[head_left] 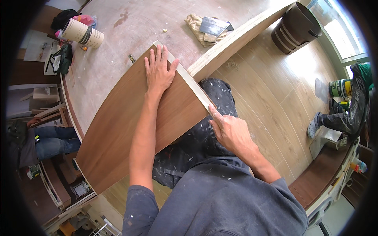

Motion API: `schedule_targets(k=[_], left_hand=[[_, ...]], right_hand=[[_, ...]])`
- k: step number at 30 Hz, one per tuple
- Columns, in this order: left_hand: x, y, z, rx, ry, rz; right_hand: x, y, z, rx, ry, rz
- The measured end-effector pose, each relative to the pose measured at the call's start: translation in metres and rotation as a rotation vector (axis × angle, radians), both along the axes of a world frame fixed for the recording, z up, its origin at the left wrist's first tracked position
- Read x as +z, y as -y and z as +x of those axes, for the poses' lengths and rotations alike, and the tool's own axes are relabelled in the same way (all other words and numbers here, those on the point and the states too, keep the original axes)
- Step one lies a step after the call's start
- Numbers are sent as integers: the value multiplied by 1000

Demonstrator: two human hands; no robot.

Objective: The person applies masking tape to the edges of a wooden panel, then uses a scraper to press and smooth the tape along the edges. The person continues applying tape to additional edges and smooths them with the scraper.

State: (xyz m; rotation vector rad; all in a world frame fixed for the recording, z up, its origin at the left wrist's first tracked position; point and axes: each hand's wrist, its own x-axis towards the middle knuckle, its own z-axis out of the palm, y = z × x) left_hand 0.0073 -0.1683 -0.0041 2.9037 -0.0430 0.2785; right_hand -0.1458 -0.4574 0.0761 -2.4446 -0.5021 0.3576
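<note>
Left hand [159, 76], fingers spread, steadies a brown panel [118, 122] jutting from worktable [130, 33] over lap [193, 143] as right hand [234, 133], index extended, other fingers unclear, seemingly checks its pale edge [193, 86], next likely needing light pressure.

The left hand [158, 76] lies flat on a big brown board [118, 118], near its top corner. The right hand [234, 131] touches the board's pale edge [191, 84] with one finger. A tan cloth [192, 28] lies on the table [134, 23]. A dark bucket [291, 31] stands on the wood floor [271, 102].
</note>
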Motion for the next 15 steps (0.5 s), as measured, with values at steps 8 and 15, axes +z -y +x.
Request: schedule_targets(k=[8,15], left_hand=[[8,-6,-2,-52,-84,5],[5,-6,0,-45,-79,23]], right_hand=[[19,1,0,-5,12,11],[-6,2,-3,-7,22,-9]])
